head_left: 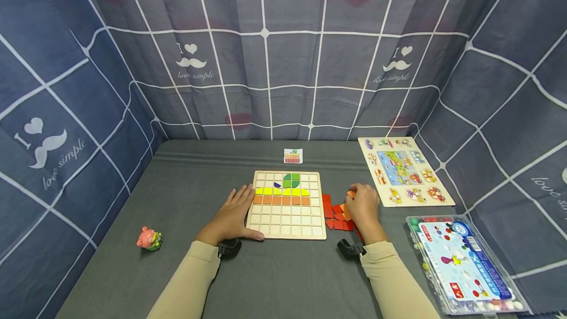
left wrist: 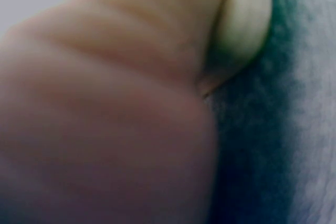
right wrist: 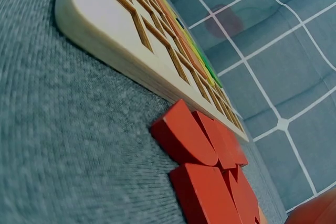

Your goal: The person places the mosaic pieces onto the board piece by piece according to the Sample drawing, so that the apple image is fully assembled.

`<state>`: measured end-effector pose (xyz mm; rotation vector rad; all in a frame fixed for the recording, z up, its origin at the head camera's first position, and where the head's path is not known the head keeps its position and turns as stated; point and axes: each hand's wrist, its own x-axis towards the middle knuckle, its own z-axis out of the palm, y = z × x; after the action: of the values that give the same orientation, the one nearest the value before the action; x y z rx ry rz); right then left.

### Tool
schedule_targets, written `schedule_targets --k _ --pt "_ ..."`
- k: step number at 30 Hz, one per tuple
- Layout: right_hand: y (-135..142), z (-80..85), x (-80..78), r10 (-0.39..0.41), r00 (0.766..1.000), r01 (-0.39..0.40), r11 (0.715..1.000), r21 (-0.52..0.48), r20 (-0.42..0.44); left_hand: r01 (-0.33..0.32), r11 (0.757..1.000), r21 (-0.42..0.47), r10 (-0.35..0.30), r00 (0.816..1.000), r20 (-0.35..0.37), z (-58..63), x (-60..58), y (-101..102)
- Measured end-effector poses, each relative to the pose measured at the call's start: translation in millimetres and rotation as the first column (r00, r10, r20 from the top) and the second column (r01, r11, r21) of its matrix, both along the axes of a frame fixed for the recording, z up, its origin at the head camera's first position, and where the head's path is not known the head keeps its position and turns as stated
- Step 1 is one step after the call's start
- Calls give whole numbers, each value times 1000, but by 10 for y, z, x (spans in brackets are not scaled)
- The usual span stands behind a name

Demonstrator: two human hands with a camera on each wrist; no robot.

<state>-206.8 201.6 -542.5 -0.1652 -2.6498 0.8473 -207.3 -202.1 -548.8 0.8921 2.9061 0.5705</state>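
A wooden grid board (head_left: 285,220) lies flat in the middle of the table. Set in its upper squares are green pieces (head_left: 291,180), a small dark blue piece (head_left: 277,184), a yellow row (head_left: 283,192) and an orange row (head_left: 282,201). My left hand (head_left: 232,215) rests along the board's left edge, fingers stretched out and thumb at the lower corner. To the right of the board, red tiles (head_left: 338,224) lie loosely heaped, with some orange ones among them. Above that heap my right hand (head_left: 364,206) pinches an orange tile (head_left: 351,194), mostly covered by its fingers.
Behind the board lies a small pattern card (head_left: 293,156). A picture puzzle board (head_left: 405,171) is at the back right, and a clear case of coloured balls (head_left: 465,265) at the front right. A pink pig figure (head_left: 149,239) stands at left. Curtains surround the table.
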Motion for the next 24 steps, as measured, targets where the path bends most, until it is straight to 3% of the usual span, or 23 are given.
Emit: schedule_targets --k 12,18,24 --pt "-95 -17 -1 57 983 -56 998 15 -176 -10 1000 -11 10 1000 4 -36 -10 -6" --pt "-183 -6 12 146 974 -150 989 -13 -174 -8 1000 -9 8 1000 5 -53 -14 -3" --pt "-318 33 21 271 945 -279 960 -21 -181 -14 1000 -15 14 1000 15 -45 -15 -5"
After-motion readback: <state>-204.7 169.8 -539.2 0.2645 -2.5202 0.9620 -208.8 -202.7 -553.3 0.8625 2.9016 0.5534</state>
